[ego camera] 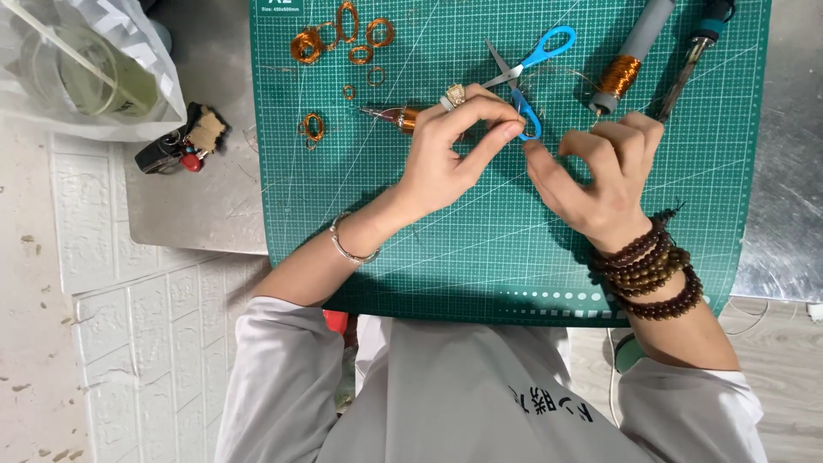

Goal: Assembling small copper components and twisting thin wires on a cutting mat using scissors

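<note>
Copper wire, too thin to see clearly, seemed to run between my two pinches over the green cutting mat [480, 249]. My left hand [446, 159] pressed thumb to forefinger; my right hand [600, 176], at three o'clock, did likewise. Blue-handled scissors [527, 73] lay at twelve, shiny copper coils [343, 39] at ten.

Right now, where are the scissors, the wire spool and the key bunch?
scissors [549, 45]: head view, on the upper blue handle loop.
wire spool [619, 75]: head view, on the copper winding.
key bunch [184, 141]: head view, on the middle of the bunch.
</note>
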